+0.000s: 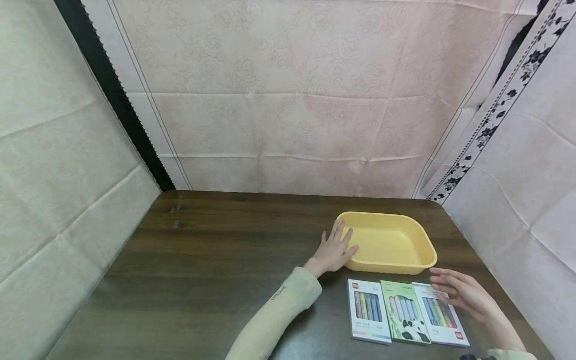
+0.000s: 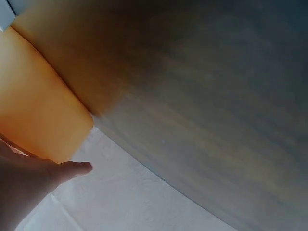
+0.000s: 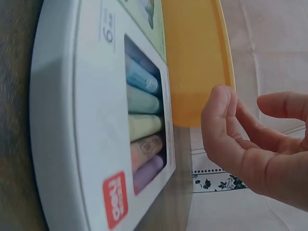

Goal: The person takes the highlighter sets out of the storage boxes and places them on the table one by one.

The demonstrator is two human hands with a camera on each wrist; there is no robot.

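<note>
A yellow plastic tub (image 1: 391, 242) stands on the table with nothing in it. My left hand (image 1: 333, 252) lies against its left side, fingers spread and straight at the rim; the left wrist view catches the thumb beside the tub wall (image 2: 41, 96). Below the tub, three flat boxes of coloured pens lie in a row: a white box (image 1: 370, 327), a green panda box (image 1: 400, 290) and another white box (image 1: 445, 335). Over the right white box hovers my right hand (image 1: 468, 296), fingers loosely bent near the tub's corner. In the right wrist view that hand (image 3: 255, 154) holds nothing.
The dark wooden table (image 1: 202, 280) extends far to the left of the tub and boxes. Pale cloth (image 1: 288, 125) hangs behind the table, and more cloth stands at both sides, the right one (image 1: 517, 200) close to my right hand.
</note>
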